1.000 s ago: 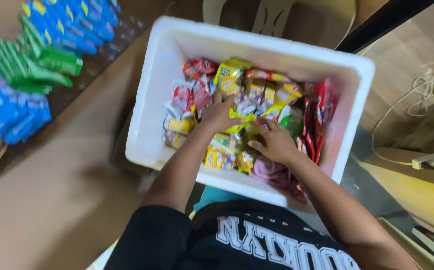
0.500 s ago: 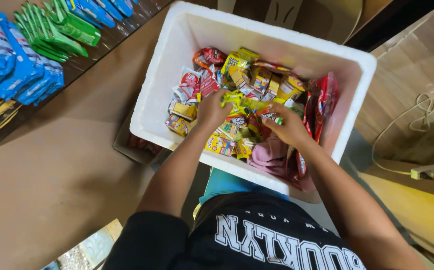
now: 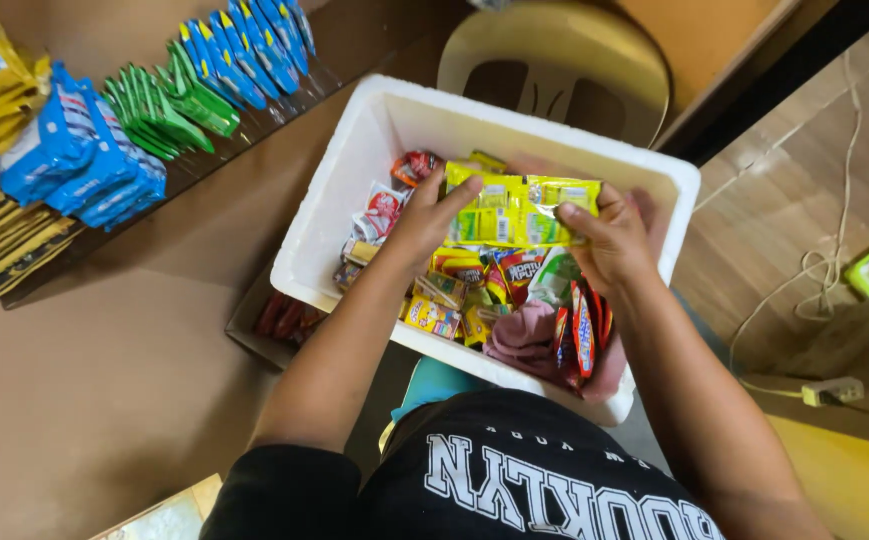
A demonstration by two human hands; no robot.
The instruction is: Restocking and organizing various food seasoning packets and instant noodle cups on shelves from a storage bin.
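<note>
Together the left hand (image 3: 424,215) and right hand (image 3: 609,240) pinch opposite ends of a yellow-green sachet strip (image 3: 519,210), stretched flat above the white foam box (image 3: 354,170), clear of the snack packets (image 3: 474,285) beneath.

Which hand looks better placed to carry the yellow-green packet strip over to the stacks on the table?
Probably the left hand: it grips the yellow-green packet strip on the side nearer the stacked packets. The right hand holds the far end.
</note>
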